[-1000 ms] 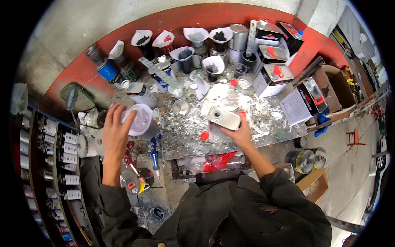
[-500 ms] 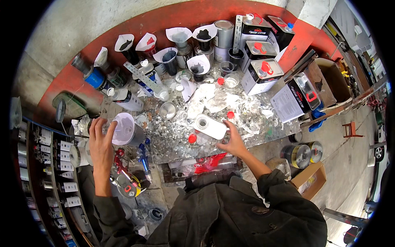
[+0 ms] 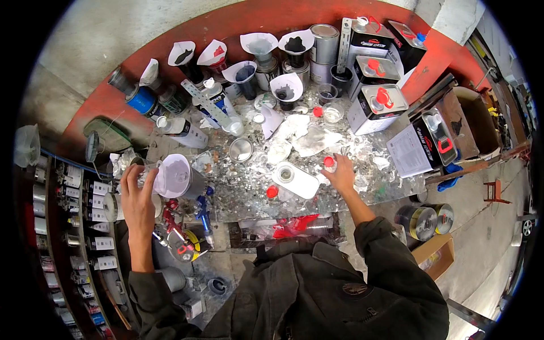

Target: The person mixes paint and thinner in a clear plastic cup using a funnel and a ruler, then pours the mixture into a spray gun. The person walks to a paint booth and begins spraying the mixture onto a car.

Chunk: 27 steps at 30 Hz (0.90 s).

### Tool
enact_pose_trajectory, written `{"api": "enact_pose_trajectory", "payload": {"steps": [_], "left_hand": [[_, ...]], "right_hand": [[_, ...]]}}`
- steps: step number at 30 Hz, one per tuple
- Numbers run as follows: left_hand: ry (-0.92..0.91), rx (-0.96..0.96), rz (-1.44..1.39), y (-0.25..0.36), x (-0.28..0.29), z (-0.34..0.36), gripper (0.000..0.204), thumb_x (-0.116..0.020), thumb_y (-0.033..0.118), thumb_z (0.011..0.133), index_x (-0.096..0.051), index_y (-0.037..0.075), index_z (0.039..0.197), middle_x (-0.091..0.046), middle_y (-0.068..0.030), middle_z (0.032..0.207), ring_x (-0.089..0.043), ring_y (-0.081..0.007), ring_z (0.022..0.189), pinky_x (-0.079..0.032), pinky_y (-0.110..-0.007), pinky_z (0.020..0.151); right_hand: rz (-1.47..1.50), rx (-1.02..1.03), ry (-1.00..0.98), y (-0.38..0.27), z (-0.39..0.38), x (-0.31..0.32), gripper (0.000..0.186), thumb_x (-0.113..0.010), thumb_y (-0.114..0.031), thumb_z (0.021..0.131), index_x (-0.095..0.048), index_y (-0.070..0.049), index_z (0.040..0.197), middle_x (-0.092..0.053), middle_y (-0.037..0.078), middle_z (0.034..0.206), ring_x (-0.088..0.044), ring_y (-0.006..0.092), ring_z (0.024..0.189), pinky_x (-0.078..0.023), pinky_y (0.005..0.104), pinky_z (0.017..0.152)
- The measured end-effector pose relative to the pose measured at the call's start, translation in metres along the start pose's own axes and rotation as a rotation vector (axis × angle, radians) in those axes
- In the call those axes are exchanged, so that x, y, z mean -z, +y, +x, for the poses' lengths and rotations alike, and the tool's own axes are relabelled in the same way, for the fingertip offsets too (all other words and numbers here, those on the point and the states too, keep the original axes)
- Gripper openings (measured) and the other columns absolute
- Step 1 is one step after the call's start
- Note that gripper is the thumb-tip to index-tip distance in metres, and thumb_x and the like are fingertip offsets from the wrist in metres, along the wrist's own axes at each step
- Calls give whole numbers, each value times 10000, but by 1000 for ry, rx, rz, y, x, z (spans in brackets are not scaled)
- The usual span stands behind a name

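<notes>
My left hand [image 3: 139,195] is closed on a clear plastic item [image 3: 152,169], beside a translucent mixing cup [image 3: 177,177] with pale lilac contents. My right hand [image 3: 338,170] has its fingers around a small red cap [image 3: 328,162]. Left of it lies a white-topped rectangular tin [image 3: 296,182] with an uncapped spout. Another red cap [image 3: 272,191] sits by that tin, and a round metal lid [image 3: 241,149] lies farther back on the paint-spattered bench [image 3: 221,202].
Cups with paper funnels [image 3: 287,89] and solvent cans [image 3: 377,110] line the bench's back. Spray guns [image 3: 204,212] are at front left. Shelving [image 3: 73,238] stands left; a cardboard carton [image 3: 439,258], drums [image 3: 413,224] and a wooden chair [image 3: 496,191] are right.
My right hand has released the rectangular tin and moved up and right onto the red cap. My left hand has shifted left and down with the mixing cup nearby.
</notes>
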<state>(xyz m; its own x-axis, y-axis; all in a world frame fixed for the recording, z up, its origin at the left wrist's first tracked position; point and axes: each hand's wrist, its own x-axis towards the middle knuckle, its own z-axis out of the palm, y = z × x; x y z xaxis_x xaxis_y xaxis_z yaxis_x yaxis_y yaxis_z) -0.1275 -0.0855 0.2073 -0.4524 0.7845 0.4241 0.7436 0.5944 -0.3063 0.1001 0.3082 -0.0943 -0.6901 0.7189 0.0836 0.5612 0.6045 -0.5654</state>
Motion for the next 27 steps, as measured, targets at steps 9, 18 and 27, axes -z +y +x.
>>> {"api": "enact_pose_trajectory", "payload": {"steps": [9,18,27], "left_hand": [[-79,369,-232,2,-10,-21,637,-648,-9,647,-504,98,1258,-503,-180,1157,-512,-374,1078,-431,-426,911],[102,1053,-1339,-8,-45,-70,583,-728,90,762,-457,-21,1265,-580,-127,1185,-581,-224,1063,-450,-344,945],[97,868,-2070,121,-73,-90,767,-750,3,683,-405,5,1368,-480,-99,1297,-467,-225,1226,-390,-381,1022]], "right_hand": [[29,-48,98,7,7,-7,463,-751,-315,711,-625,-54,1071,-598,130,1013,-590,311,956,-489,417,796],[799,-127,77,9,10,18,364,-744,-94,756,-604,45,1062,-665,71,880,-615,96,712,-489,221,637],[561,106,-241,-117,0,145,376,-719,-39,731,-595,36,1077,-661,79,970,-643,128,853,-537,257,729]]}}
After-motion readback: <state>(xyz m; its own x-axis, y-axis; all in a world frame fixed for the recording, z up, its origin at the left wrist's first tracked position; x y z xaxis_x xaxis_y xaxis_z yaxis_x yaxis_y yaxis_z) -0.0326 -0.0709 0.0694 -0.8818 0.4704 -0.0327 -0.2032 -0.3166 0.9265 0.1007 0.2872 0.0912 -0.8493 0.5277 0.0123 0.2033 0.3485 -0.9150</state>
